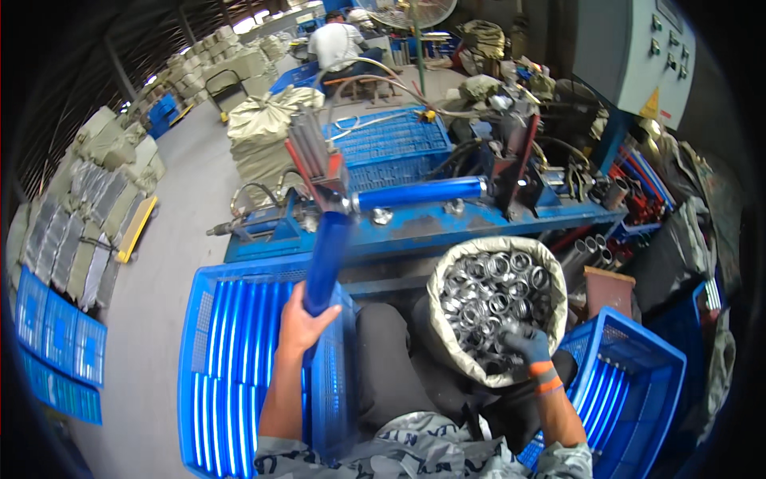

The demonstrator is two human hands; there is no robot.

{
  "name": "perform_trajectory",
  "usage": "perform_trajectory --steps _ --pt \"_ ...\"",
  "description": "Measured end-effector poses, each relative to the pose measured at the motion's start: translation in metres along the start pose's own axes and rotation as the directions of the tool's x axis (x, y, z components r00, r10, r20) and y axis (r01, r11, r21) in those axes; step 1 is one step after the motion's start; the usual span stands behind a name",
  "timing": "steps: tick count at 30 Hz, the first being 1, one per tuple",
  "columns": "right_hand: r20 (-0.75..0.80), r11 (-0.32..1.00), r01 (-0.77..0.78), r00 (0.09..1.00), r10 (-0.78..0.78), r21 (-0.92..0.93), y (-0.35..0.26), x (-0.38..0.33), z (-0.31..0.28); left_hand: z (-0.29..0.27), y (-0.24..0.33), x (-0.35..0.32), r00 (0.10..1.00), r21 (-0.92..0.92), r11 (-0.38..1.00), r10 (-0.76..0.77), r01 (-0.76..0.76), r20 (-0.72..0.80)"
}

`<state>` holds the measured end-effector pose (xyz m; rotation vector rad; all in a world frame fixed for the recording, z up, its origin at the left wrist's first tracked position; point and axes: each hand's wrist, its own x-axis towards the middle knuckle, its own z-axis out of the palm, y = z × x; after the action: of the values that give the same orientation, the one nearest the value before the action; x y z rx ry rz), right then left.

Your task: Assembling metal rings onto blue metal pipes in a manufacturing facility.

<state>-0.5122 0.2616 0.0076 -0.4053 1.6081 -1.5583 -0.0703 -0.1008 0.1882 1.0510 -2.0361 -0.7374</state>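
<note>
Blue gloss runs along the long blue metal tube [327,263] that the person's bare left hand [302,323] has its grip wrapped around at the lower end; the tube slants up and away toward the blue steel machine frame [431,227], where a second blue tube [419,192] lies crosswise on its fixture. Below that hand sits a large blue slatted plastic crate [231,359] with more blue tubes lying lengthwise in it.

On the other side, the right hand [528,347], in a dark glove with an orange cuff, is down in the open mouth of a pale woven sack [550,263] filled with shiny metal rings [491,295]. Its fingers curl among the rings at the near rim, but whether that grip has closed on any of them I cannot tell. The sack stands between the person's dark-trousered knees and the machine frame, with another blue plastic crate [638,375] just beside it on the right.

Farther back, a person in a white shirt [335,40] sits facing away, with stacked sacks along the left wall.
</note>
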Motion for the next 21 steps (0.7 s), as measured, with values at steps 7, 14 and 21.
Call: perform_trajectory --steps 7,14,21 --pt "0.179 0.711 0.003 0.967 -0.182 0.703 -0.032 -0.015 0.064 0.062 0.125 -0.012 0.905 0.228 0.917 0.236 -0.328 0.354" --pt "0.190 0.768 0.133 0.929 -0.316 0.627 -0.054 -0.040 0.043 0.085 0.179 -0.021 0.733 0.219 0.845 0.260 -0.487 0.628" --pt "0.274 0.777 0.158 0.877 -0.394 0.609 -0.087 -0.049 0.049 0.077 0.176 -0.028 0.721 0.202 0.855 0.250 -0.478 0.646"
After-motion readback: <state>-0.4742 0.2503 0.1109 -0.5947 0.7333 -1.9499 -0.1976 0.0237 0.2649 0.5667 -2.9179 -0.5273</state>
